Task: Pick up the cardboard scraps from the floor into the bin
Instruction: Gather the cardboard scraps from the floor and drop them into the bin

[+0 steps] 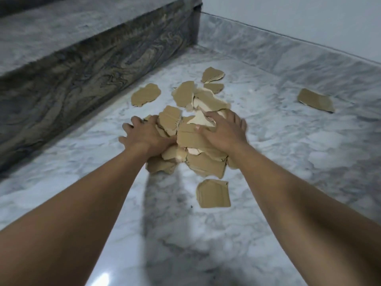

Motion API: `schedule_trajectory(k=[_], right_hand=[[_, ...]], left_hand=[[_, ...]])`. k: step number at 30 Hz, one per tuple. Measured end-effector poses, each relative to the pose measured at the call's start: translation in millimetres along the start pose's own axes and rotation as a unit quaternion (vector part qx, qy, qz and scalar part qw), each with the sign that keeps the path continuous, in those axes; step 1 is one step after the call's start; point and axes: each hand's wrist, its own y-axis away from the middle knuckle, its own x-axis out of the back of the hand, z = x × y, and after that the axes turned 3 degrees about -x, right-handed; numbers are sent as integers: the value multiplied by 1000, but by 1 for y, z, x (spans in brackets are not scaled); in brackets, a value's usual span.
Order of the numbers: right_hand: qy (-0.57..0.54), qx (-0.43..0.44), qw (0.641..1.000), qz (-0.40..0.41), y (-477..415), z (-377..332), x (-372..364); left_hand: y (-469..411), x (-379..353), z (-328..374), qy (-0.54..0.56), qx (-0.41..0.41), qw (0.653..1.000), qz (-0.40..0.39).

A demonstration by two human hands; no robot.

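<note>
The left hand lay with fingers spread against the left flank of the heap of scraps. The right hand lay flat, fingers also spread, over the heap's right side and top. Neither hand was curled round a piece; both were open and pressing (the right one was a little blurred). Set on opposite sides like this, the hands looked to be squeezing the torn pieces into one bundle, so that many could be lifted at once instead of singly.

The heap rested on the marble floor, its pieces overlapping and tilted on one another. Stray pieces lay apart from it:
- a near scrap just below the heap
- a left scrap beyond the left hand
- two far scraps past the heap
- a right scrap, well apart, close to the skirting

The dark face of a step ran along the left, near the left hand, so there was little room to sweep outward on that side. To the right and on the near side the floor lay open, and a lift toward the person looked easiest. Thin edges could slip out from between flat palms. The bin was not in view
</note>
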Motion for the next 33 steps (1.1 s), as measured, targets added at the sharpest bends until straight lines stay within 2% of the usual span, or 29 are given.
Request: schedule_trajectory(k=[2, 4, 6, 7, 10, 16, 19, 23, 28, 33], right_hand=[[-27, -12, 1000, -5, 5, -4, 7], [-43, -44, 998, -35, 11, -10, 17], [-68, -92, 991, -71, 21, -17, 21], [-79, -115, 987, -85, 28, -21, 22], [-110, -142, 979, -99, 45, -27, 16], [-198, -100, 968, -115, 88, -17, 15], [-211, -47, 968, -128, 114, -2, 33], [-270, -37, 954, -124, 152, 20, 75], [-324, -26, 945, -28, 198, 43, 148], [-281, -25, 957, 69, 233, 74, 243]], left_hand=[[3, 6, -2, 95, 10, 994, -46], [7, 12, -3, 209, 30, 974, -80], [20, 13, 5, 303, 55, 948, -75], [31, 12, 10, 315, 54, 945, -68], [60, -5, 15, 358, 6, 933, -35], [104, -15, 10, 544, 16, 839, -26], [128, -7, 14, 568, 16, 822, -33], [158, 15, 39, 583, -14, 811, -41], [196, 51, 97, 595, -54, 799, -63], [236, 86, 183, 592, -102, 796, -70]])
